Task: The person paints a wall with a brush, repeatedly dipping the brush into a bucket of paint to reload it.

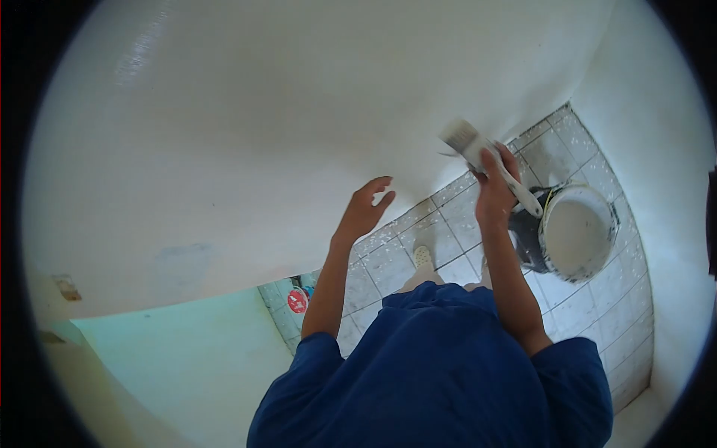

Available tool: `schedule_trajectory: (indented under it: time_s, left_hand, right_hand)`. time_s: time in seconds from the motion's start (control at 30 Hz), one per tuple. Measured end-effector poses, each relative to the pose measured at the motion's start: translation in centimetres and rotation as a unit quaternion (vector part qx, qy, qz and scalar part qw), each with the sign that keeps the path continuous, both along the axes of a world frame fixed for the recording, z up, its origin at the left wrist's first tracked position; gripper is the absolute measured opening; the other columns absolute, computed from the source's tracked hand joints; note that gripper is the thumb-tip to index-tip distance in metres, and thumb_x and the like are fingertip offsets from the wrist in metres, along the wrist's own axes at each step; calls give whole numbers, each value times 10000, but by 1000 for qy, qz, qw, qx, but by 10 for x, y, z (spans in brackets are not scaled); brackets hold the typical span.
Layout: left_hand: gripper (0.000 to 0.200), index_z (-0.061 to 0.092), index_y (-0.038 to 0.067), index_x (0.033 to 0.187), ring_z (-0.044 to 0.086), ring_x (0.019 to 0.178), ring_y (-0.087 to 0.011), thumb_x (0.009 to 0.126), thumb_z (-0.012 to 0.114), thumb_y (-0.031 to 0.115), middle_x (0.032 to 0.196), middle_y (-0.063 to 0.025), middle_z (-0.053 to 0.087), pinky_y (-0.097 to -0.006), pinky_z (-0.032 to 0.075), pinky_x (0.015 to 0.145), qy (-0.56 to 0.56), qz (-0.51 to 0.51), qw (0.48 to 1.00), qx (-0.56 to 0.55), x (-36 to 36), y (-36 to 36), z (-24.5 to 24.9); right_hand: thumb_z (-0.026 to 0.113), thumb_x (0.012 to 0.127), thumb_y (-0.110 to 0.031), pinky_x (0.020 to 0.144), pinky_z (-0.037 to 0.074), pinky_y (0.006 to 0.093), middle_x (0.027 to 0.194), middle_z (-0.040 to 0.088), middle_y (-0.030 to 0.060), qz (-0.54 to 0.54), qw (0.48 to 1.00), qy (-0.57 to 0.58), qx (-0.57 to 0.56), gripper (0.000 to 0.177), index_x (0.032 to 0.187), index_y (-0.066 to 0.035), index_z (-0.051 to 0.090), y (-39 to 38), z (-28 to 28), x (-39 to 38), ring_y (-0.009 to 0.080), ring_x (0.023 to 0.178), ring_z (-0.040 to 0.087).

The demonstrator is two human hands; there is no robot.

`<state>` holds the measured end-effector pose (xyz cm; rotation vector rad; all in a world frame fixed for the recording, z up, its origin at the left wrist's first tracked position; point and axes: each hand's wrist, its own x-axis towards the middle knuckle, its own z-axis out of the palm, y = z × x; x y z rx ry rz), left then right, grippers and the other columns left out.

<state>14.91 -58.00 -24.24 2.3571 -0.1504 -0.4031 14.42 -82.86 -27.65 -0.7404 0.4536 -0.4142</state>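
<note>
My right hand (pixel 495 190) is wrapped round the handle of a wide paintbrush (pixel 478 151), its bristles pointing up and left toward the white wall (pixel 246 142). The brush handle and ferrule are smeared with white. In front of the wall, my left hand (pixel 366 209) is raised with nothing in it, thumb and fingers apart. Below and right of the brush stands a dark bucket (pixel 528 243) with a white-coated rim, holding pale off-white paint (pixel 576 235).
White splashes dot the grey tiled floor (pixel 556 160), where my feet in pale clogs (pixel 423 256) stand. A second white wall (pixel 665 142) rises on the right. At lower left are a red-and-white round item (pixel 297 300) and a wall box (pixel 67 288).
</note>
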Motion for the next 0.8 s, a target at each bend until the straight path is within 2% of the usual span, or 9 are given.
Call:
schedule_trajectory:
  time_s: [0.07, 0.2, 0.37, 0.47, 0.57, 0.7, 0.8]
  left_hand:
    - [377, 570, 60, 1259, 611, 1125, -254, 939, 621, 253, 1219, -129, 636, -393, 493, 929, -6, 8, 1000, -9, -3, 31, 14]
    - [371, 577, 59, 1252, 632, 1091, -266, 936, 624, 248, 1177, -151, 654, -390, 497, 921, 2, 20, 1000, -24, -10, 82, 35]
    - [338, 594, 55, 1230, 649, 1041, -239, 939, 622, 224, 1142, -138, 668, -372, 507, 898, 16, 9, 999, -39, -13, 125, 29]
    - [318, 602, 49, 1213, 656, 1017, -230, 933, 631, 196, 1126, -122, 675, -358, 514, 879, 12, -24, 998, -59, -8, 138, 28]
    - [322, 603, 35, 1208, 662, 931, -206, 928, 639, 190, 1062, -119, 687, -329, 524, 802, -25, -41, 996, -79, 4, 129, 58]
    - [328, 602, 39, 1215, 663, 790, -154, 939, 622, 213, 943, -86, 697, -281, 506, 722, -26, -30, 993, -114, 16, 112, 124]
    - [310, 620, 43, 1193, 637, 678, -140, 930, 630, 207, 873, -72, 695, -272, 496, 665, -96, -32, 989, -106, 18, 98, 177]
  right_hand:
    - [725, 852, -99, 778, 574, 345, 1090, 604, 71, -3, 999, -41, 25, 339, 1157, -47, 585, 41, 7, 15, 182, 975, 619]
    - [734, 842, -92, 787, 578, 351, 1067, 612, 73, -27, 999, -4, 32, 362, 1162, -33, 575, 95, -20, 23, 186, 973, 626]
    - [731, 843, -101, 801, 577, 349, 1072, 611, 84, -99, 993, 59, 40, 370, 1169, -36, 569, 114, -60, -8, 193, 977, 629]
    - [719, 852, -113, 802, 576, 349, 1083, 599, 86, -130, 988, 85, 22, 347, 1154, -39, 565, 115, -50, -18, 191, 966, 629]
    - [701, 862, -112, 792, 578, 349, 1067, 589, 77, -126, 991, 34, -12, 310, 1127, -38, 558, 113, 5, 8, 188, 950, 628]
    - [674, 875, -94, 763, 591, 349, 1010, 588, 67, -115, 988, -95, -47, 236, 1070, -39, 553, 116, 139, 47, 176, 919, 631]
    - [662, 881, -83, 750, 596, 347, 994, 594, 64, -104, 969, -208, -84, 207, 1052, -47, 551, 117, 225, 65, 165, 888, 636]
